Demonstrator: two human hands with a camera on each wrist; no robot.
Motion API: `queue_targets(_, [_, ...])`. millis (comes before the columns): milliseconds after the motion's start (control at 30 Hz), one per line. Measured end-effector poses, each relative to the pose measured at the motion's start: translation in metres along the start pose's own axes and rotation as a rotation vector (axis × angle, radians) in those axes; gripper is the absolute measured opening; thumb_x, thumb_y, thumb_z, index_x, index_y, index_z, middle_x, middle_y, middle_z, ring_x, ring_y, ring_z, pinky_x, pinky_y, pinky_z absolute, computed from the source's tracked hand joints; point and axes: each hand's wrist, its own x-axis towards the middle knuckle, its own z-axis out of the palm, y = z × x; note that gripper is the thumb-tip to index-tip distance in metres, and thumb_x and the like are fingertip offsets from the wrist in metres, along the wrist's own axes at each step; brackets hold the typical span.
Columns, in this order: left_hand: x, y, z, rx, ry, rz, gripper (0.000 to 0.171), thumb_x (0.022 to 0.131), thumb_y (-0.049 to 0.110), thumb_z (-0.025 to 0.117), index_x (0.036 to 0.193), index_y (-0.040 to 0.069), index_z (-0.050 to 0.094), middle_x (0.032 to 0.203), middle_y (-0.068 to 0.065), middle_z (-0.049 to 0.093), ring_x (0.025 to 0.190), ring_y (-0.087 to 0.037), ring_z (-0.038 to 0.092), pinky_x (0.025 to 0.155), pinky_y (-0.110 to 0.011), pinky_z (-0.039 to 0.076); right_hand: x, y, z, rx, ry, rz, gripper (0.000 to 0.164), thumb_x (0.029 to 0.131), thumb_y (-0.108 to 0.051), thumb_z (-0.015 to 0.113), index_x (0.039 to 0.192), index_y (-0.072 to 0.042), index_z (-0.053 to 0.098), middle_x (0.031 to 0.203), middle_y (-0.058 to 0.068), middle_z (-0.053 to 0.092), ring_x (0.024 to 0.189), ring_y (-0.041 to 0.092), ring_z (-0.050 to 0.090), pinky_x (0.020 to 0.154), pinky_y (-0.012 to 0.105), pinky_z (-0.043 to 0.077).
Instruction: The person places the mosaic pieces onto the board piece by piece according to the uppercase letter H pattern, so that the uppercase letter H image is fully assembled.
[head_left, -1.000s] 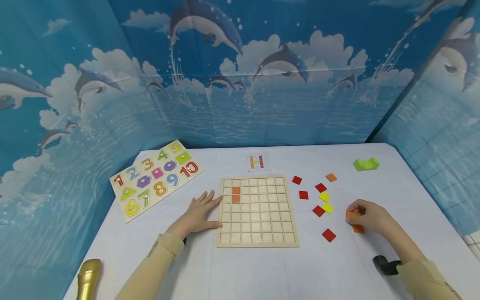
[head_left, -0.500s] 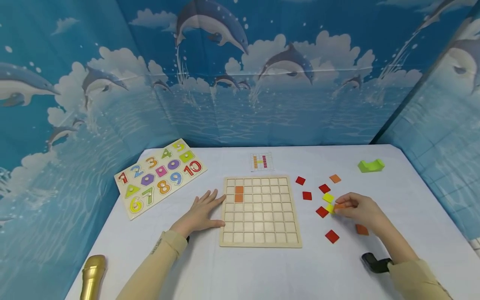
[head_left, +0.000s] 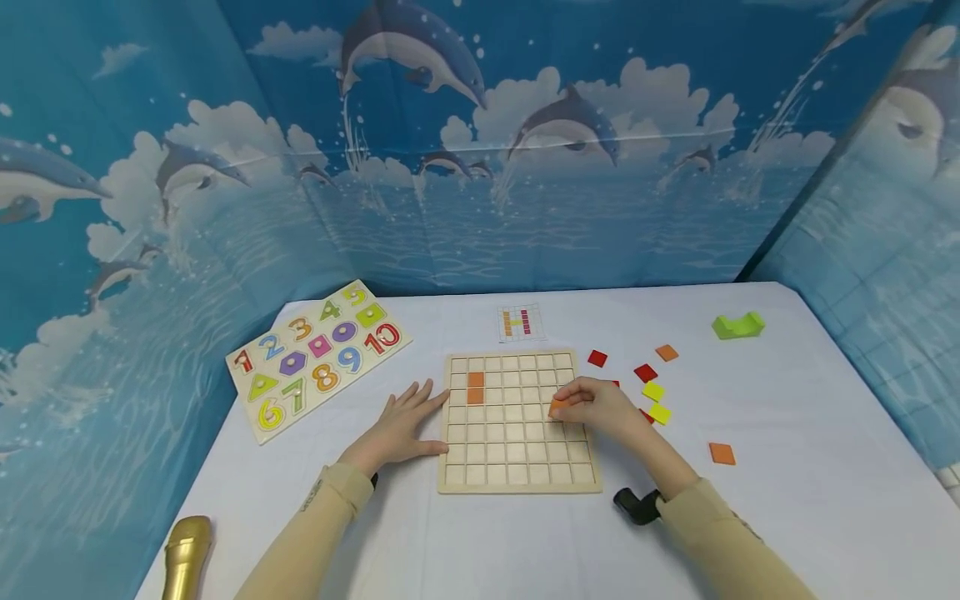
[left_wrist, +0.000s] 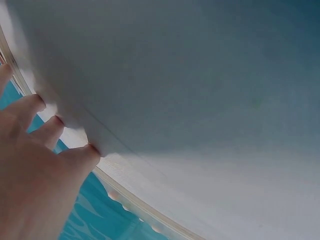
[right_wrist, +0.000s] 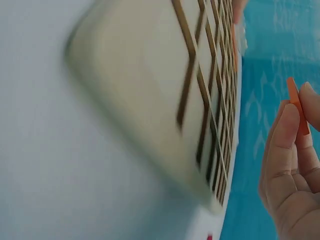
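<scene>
A wooden grid board [head_left: 517, 485] lies on the white table, with two orange square tiles [head_left: 476, 387] set one below the other in its second column. My right hand [head_left: 603, 408] pinches another orange tile [head_left: 557, 407] between thumb and fingertips, over the right part of the board. In the right wrist view that orange tile [right_wrist: 298, 106] shows edge-on, held by the fingers. My left hand [head_left: 401, 429] lies spread on the table, its fingertips and thumb at the board's left edge. The left wrist view shows the left hand [left_wrist: 40, 150] with its fingers against the white surface.
Right of the board lie red tiles [head_left: 597, 358], yellow tiles [head_left: 653, 391] and orange tiles [head_left: 722, 453]. A pattern card [head_left: 520, 322] sits behind the board. A number puzzle [head_left: 318, 358], a gold microphone [head_left: 186, 554] and a green curved block [head_left: 738, 326] stand farther out.
My right hand picked an orange tile from the right side and carried it left, past the loose tiles, to over the board. My left hand stays at the board's edge.
</scene>
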Motion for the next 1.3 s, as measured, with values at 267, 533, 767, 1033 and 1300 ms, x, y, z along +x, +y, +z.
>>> queue_targets(267, [-0.005, -0.001, 0.001, -0.019, 0.019, 0.02, 0.087, 0.082, 0.046, 0.076, 0.154, 0.019, 0.036, 0.163, -0.017, 0.02, 0.152, -0.041, 0.011, 0.12, -0.067, 0.007, 0.022, -0.018, 0.052, 0.023, -0.06, -0.047, 0.021, 0.084, -0.018, 0.078, 0.101, -0.009, 0.07, 0.09, 0.003, 0.068, 0.083, 0.014, 0.06, 0.073, 0.024, 0.049])
queue_targets(533, [-0.002, -0.005, 0.002, -0.01, 0.006, 0.004, 0.088, 0.083, 0.049, 0.075, 0.155, 0.023, 0.033, 0.165, -0.014, 0.017, 0.153, -0.038, 0.009, 0.121, -0.065, 0.007, 0.037, -0.037, 0.081, -0.003, -0.057, -0.063, 0.013, 0.086, -0.012, 0.074, 0.098, -0.008, 0.071, 0.086, 0.003, 0.067, 0.076, 0.012, 0.061, 0.07, 0.023, 0.05])
queue_targets(767, [0.0, -0.002, -0.002, -0.019, 0.001, -0.003, 0.087, 0.083, 0.05, 0.074, 0.155, 0.024, 0.033, 0.165, -0.013, 0.017, 0.153, -0.037, 0.008, 0.121, -0.064, 0.006, 0.044, -0.05, 0.091, -0.067, -0.015, -0.025, 0.011, 0.083, -0.011, 0.077, 0.092, -0.009, 0.072, 0.078, 0.002, 0.067, 0.067, 0.014, 0.061, 0.062, 0.023, 0.051])
queue_targets(1033, [0.001, -0.002, -0.001, -0.011, 0.002, 0.006, 0.087, 0.083, 0.051, 0.074, 0.155, 0.025, 0.033, 0.165, -0.012, 0.017, 0.153, -0.037, 0.009, 0.121, -0.064, 0.006, 0.053, -0.053, 0.1, -0.161, -0.012, -0.003, 0.011, 0.081, -0.013, 0.079, 0.087, -0.01, 0.071, 0.08, 0.002, 0.066, 0.066, 0.013, 0.058, 0.058, 0.021, 0.046])
queue_targets(1300, [0.002, -0.004, 0.0, -0.006, 0.005, 0.005, 0.087, 0.082, 0.05, 0.075, 0.155, 0.025, 0.033, 0.165, -0.012, 0.017, 0.153, -0.037, 0.009, 0.121, -0.064, 0.006, 0.054, -0.057, 0.104, -0.248, 0.009, -0.039, 0.01, 0.08, -0.009, 0.08, 0.082, -0.01, 0.071, 0.082, 0.003, 0.066, 0.07, 0.014, 0.055, 0.059, 0.022, 0.043])
